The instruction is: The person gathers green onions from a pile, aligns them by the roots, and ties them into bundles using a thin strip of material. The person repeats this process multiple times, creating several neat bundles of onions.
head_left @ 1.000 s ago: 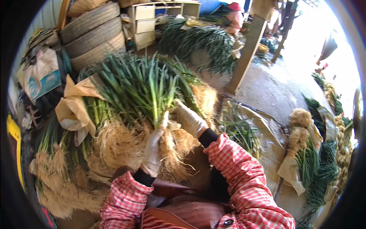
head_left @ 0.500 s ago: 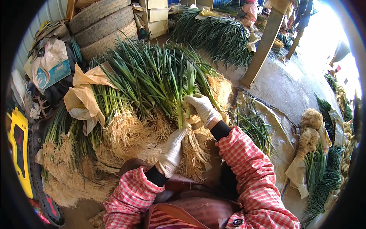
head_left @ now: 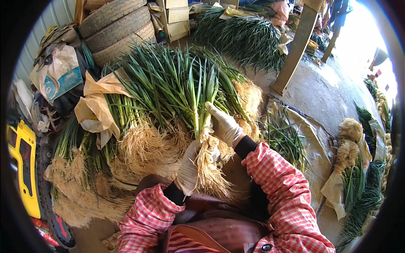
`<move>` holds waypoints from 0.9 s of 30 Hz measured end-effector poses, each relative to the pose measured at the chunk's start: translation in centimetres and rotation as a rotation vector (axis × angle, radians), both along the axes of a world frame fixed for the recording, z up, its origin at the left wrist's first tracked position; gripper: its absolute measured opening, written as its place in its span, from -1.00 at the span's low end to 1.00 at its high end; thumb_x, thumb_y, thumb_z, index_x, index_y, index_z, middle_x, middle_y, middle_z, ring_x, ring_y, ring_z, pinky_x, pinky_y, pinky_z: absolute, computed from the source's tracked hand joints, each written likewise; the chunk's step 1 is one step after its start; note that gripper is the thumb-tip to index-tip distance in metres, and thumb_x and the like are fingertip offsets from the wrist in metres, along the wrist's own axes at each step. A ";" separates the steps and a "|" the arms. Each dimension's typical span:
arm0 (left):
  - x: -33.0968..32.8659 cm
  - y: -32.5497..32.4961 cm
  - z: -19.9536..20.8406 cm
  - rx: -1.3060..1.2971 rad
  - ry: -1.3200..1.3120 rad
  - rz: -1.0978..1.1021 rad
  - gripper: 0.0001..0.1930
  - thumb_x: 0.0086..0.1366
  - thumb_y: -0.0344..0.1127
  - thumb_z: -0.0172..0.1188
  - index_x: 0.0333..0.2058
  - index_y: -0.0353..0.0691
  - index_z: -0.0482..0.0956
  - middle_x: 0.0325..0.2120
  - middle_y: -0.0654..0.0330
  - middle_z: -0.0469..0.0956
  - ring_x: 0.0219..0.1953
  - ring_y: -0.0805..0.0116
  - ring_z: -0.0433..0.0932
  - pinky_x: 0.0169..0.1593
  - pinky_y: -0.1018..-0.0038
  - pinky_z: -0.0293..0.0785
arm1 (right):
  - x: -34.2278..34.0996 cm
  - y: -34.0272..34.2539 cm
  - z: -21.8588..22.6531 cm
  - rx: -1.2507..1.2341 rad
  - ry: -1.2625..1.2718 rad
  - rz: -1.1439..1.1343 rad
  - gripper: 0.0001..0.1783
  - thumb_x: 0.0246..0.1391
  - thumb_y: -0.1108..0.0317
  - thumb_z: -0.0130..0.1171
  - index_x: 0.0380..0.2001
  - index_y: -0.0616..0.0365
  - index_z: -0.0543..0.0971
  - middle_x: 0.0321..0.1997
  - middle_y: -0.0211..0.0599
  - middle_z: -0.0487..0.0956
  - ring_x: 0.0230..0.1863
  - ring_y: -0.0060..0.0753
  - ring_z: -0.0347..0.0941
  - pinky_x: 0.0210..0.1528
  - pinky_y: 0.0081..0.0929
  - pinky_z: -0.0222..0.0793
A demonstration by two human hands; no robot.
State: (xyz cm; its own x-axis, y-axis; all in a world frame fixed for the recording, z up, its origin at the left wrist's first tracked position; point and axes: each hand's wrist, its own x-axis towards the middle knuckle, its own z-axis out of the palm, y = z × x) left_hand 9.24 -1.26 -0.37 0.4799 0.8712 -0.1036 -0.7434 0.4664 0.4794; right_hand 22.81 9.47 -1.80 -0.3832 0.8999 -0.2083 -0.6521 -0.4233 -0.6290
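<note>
Both my hands wear off-white gloves and hold one small bunch of leek-like plants [head_left: 206, 122], with flat green leaves pointing away from me and pale stringy roots hanging toward me. My left hand [head_left: 188, 166] is closed around the lower end, at the root tops. Around the stems just above, my right hand [head_left: 225, 126] is closed, its thumb pointing up along them. The roots [head_left: 214, 179] spill over my left fingers and hide part of them. Just beyond lies a large heap of the same plants [head_left: 156, 78], their root tufts [head_left: 147, 145] toward me.
Brown paper [head_left: 99, 111] wraps part of the heap's left side. Stacked tires [head_left: 120, 36] stand at the back left, and a yellow-framed object [head_left: 23, 164] lies at the left edge. A slanted post [head_left: 295, 48] rises at the right. More bundles [head_left: 352, 185] lie on the right-hand floor.
My left hand has turned and moved up around the root tops, and the roots now lie over its fingers. My right hand remains on the stems, with its thumb now extended. The view has shifted slightly.
</note>
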 end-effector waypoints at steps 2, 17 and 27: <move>0.0 0.0 0.4 0.018 -0.007 -0.002 -0.72 0.42 -0.09 0.00 -0.25 -0.19 0.46 -0.57 0.34 0.37 -0.54 0.56 0.35 -0.48 0.67 0.34 | 0.0 0.6 -1.6 0.043 -0.037 -0.042 -0.71 0.15 0.04 0.27 -0.33 0.02 0.58 -0.47 -0.45 0.61 -0.54 -0.48 0.51 -0.42 -0.37 0.51; -1.0 0.6 3.6 -0.086 -0.085 0.101 -0.74 0.40 -0.10 0.06 -0.20 -0.18 0.46 -0.58 0.36 0.40 -0.55 0.54 0.39 -0.42 0.58 0.45 | -0.5 -2.3 1.6 0.367 -0.612 -0.313 -0.73 0.22 0.21 0.21 -0.36 0.22 0.62 -0.57 -0.49 0.55 -0.64 -0.76 0.32 -0.59 -0.68 0.25; -2.7 2.3 0.4 -0.104 0.026 0.184 -0.79 0.39 -0.17 0.08 -0.19 -0.18 0.49 -0.53 0.33 0.47 -0.51 0.53 0.45 -0.39 0.55 0.51 | 2.2 -4.1 8.4 0.463 -0.489 -0.384 -0.70 0.21 0.14 0.21 -0.32 0.20 0.58 -0.49 -0.27 0.64 -0.68 -0.68 0.38 -0.60 -0.71 0.33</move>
State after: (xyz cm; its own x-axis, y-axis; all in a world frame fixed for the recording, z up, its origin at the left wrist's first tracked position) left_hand 6.53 1.03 0.01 0.3095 0.9278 -0.2081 -0.8086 0.3720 0.4559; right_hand 24.96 5.34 6.57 0.0124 0.9876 0.1564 -0.3023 0.1528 -0.9409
